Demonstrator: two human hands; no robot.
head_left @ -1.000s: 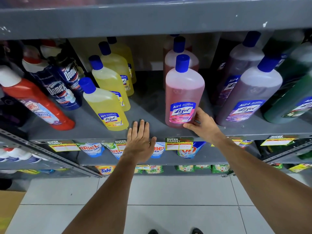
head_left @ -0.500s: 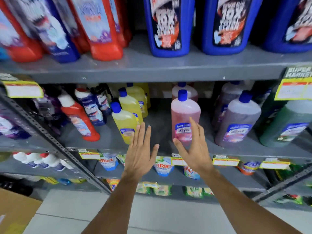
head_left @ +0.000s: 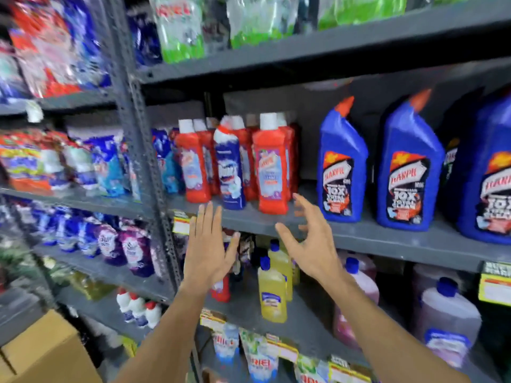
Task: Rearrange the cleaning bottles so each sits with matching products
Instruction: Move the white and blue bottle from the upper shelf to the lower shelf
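Observation:
A dark blue Domex bottle (head_left: 230, 167) stands among several red bottles (head_left: 269, 167) on the upper grey shelf (head_left: 359, 236). Large blue Harpic bottles (head_left: 341, 167) stand to their right. My left hand (head_left: 208, 244) is raised with fingers spread just below the shelf edge, under the dark blue bottle. My right hand (head_left: 307, 241) is open with fingers curled, in front of the shelf edge below the red bottles. Neither hand touches a bottle. On the shelf below stand yellow bottles (head_left: 272, 294), pink bottles (head_left: 359, 288) and a purple bottle (head_left: 448, 313).
A perforated grey upright post (head_left: 138, 134) separates this bay from the left bay of pouches (head_left: 110, 167). Green and white pouches (head_left: 179, 26) fill the top shelf. A cardboard box (head_left: 44, 355) sits at the lower left. Price tags (head_left: 495, 286) hang on the shelf edges.
The view has swung upward and left to the higher shelf. Both hands left the lower shelf and the pink bottle and rose toward the red and dark blue bottles, empty.

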